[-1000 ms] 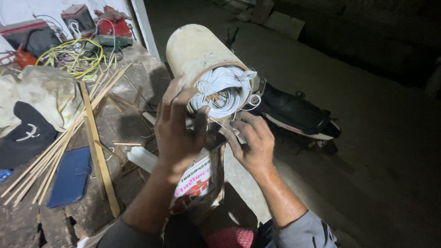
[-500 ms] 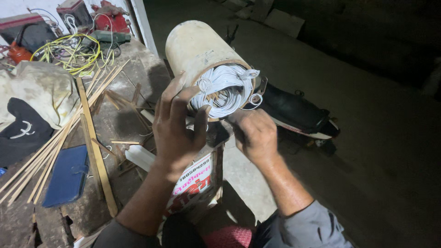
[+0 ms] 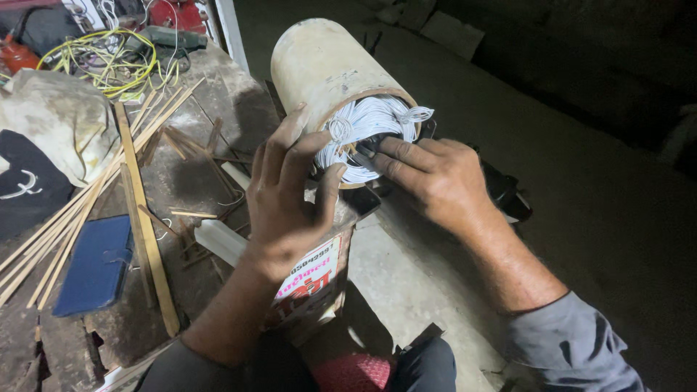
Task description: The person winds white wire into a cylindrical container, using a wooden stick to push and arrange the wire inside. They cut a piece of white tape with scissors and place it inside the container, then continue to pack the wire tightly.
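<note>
A person's two bare hands work at the open end of a pale, cream-coloured metal cylinder (image 3: 327,69), which lies tilted across the middle of the scene with its open mouth facing near and right. The mouth is packed with white wire windings (image 3: 370,134) arranged in looping bundles. The left hand (image 3: 287,199) rests against the near left rim, fingers spread wide and pressing on the windings, thumb pointing toward the wire. The right hand (image 3: 435,178) comes in from the right, its fingers close together with their tips pushed into the windings; whether they pinch a strand cannot be seen. Under the cylinder stands a printed red and white carton (image 3: 312,279). To the left, on a worn workbench (image 3: 189,174), lie thin wooden strips (image 3: 141,210), a blue flat case (image 3: 94,265), a dirty cloth bag (image 3: 62,131), and, farther off, a coil of yellow wire (image 3: 109,62).
</note>
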